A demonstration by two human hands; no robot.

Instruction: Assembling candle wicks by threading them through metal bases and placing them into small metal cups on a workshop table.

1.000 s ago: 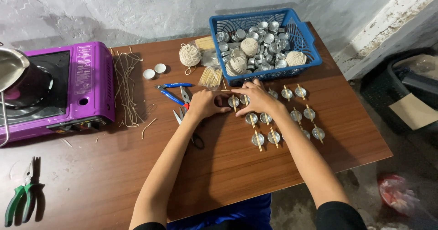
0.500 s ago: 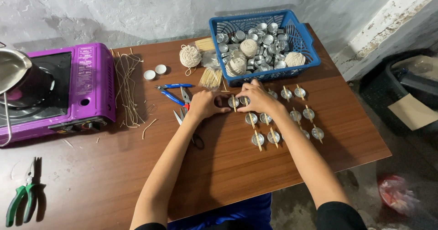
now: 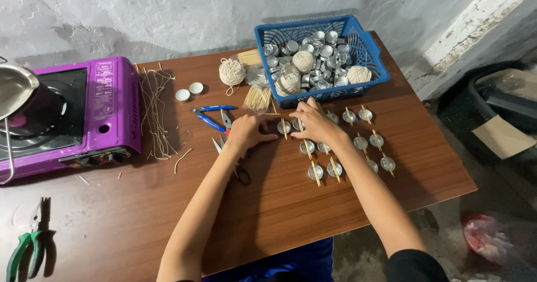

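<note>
The person's left hand point(image 3: 246, 134) lies flat, fingers loose and open, on the brown wooden table point(image 3: 291, 215) near its middle, just beside the small round silver metal cup point(image 3: 284, 127) with a thin wooden stick laid across its rim. The right hand point(image 3: 314, 122) curls over that same cup from the far side – fingers bent, touching or pinching the stick, but whether it truly grips cannot be told.

More silver cups with sticks across them point(image 3: 347, 147) sit in loose rows toward the table's right edge.

Risks, as a judgement: the right forearm passes close over the rows, so a sweep of the wrist could knock sticks off or scatter cups. Blue-handled pliers point(image 3: 215, 117) and scissors point(image 3: 238, 167) lie under or beside the left hand – a snag there could jog the cup. The bundle of short wooden sticks point(image 3: 258, 98) could roll.

Packages etc.: a blue plastic basket point(image 3: 369, 47) at the far right corner holds empty silver cups and balls of cream twine. A purple tabletop gas stove point(image 3: 106, 108) on the left edge has a printed label strip on its front panel, too small to make out. Green-handled pliers point(image 3: 28, 251) lie at the near left corner. A tan cardboard piece point(image 3: 506, 139) is on the floor, right.
</note>
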